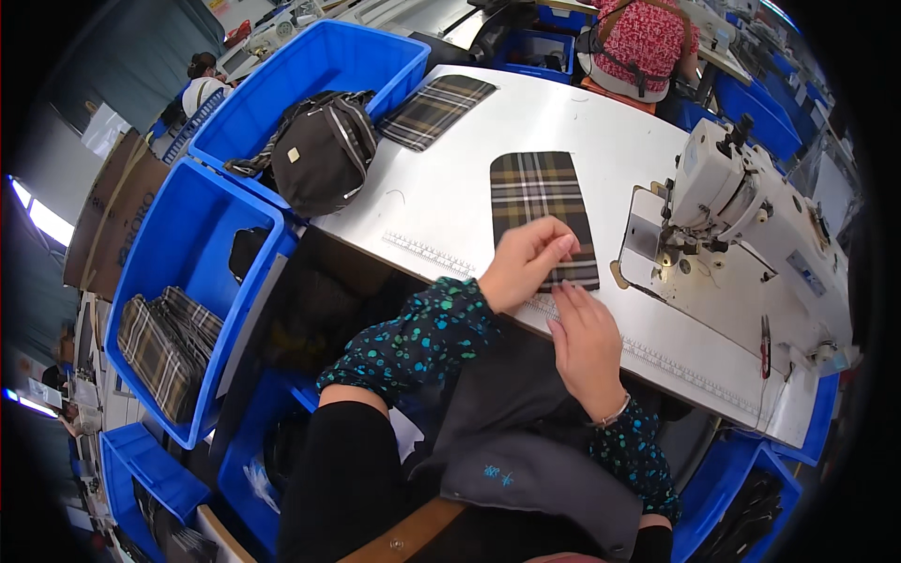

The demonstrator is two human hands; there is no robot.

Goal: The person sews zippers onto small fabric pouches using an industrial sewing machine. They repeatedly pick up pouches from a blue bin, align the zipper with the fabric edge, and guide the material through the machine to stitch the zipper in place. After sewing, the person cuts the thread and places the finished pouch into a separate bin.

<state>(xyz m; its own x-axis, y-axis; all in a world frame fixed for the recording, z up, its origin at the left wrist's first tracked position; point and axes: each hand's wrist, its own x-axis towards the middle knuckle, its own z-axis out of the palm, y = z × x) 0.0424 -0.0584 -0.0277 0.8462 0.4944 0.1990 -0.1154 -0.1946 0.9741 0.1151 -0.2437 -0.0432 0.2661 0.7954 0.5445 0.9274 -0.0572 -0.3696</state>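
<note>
A plaid fabric piece (539,188) in brown, black and white lies flat on the white sewing table in front of me. My left hand (527,263) is over its near left part, fingers curled and thumb tip close to the forefinger. Whatever may be between those fingertips is too small to make out. My right hand (589,349) rests with fingers stretched out at the near edge of the fabric, fingertips touching it. To the right stands a white sewing machine (751,202), its needle area apart from the fabric.
Another plaid piece (436,111) lies farther left, beside a dark backpack (324,155) at a blue bin (375,47). A second blue bin (192,211) holds plaid pieces (169,347). Thread snips (766,347) lie right. A ruler strip (694,377) runs along the near edge. Another person (643,47) sits beyond.
</note>
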